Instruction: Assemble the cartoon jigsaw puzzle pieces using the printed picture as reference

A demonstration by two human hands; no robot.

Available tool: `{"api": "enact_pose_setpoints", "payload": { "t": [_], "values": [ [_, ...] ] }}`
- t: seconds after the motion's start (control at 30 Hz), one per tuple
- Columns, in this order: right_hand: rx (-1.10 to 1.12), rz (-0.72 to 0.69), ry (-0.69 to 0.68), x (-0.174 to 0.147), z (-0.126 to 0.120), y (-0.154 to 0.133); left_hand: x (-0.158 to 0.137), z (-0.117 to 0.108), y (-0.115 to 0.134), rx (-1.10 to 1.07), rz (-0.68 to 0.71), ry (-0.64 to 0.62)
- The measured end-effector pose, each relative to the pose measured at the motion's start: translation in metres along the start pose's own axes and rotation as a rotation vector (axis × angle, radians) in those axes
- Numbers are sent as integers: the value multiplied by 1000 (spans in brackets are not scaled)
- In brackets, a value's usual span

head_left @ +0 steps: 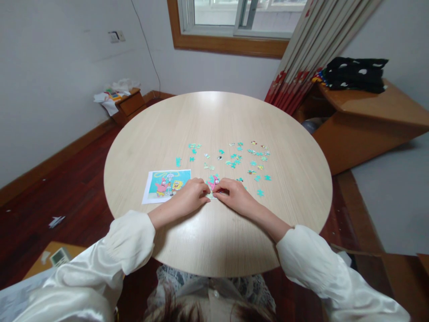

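Note:
A small joined section of a jigsaw puzzle (pixel 213 180), showing a pink starfish figure on teal, lies on the table between my hands. My left hand (pixel 192 195) is at its left edge, fingers curled and fingertips on the pieces. From the right, my right hand (pixel 236 195) pinches at the lower part of the section with thumb and forefinger. The fingers partly hide the pieces they hold. Left of them lies a printed picture (pixel 157 184) of cartoon figures, its right corner covered by my left hand.
Loose teal puzzle pieces (pixel 233 161) are scattered beyond my hands, with several more (pixel 260 193) to the right. The round wooden table (pixel 214 241) has a wall and window behind it. A tilted brown cabinet (pixel 372 125) stands right, a small stool (pixel 130 106) back left.

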State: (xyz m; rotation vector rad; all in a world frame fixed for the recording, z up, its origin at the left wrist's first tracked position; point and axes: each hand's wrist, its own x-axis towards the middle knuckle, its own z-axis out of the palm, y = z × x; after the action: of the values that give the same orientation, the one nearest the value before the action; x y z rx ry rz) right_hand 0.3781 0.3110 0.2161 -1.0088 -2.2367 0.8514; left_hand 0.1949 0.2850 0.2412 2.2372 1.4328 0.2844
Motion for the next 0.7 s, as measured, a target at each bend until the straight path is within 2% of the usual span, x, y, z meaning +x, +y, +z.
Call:
{"api": "enact_pose_setpoints", "payload": {
  "t": [0.23, 0.43, 0.57, 0.7],
  "values": [
    [-4, -14, 79, -3, -6, 4, -26, 12, 8, 103, 90, 150],
    [-163, -95, 89, -3, -9, 14, -53, 35, 25, 281, 151, 158],
    [-291, -160, 57, -4, -4, 20, -56, 43, 28, 322, 157, 162],
    [-371, -197, 46, -6, 0, 21, -54, 43, 28, 317, 168, 158]
  ]
}}
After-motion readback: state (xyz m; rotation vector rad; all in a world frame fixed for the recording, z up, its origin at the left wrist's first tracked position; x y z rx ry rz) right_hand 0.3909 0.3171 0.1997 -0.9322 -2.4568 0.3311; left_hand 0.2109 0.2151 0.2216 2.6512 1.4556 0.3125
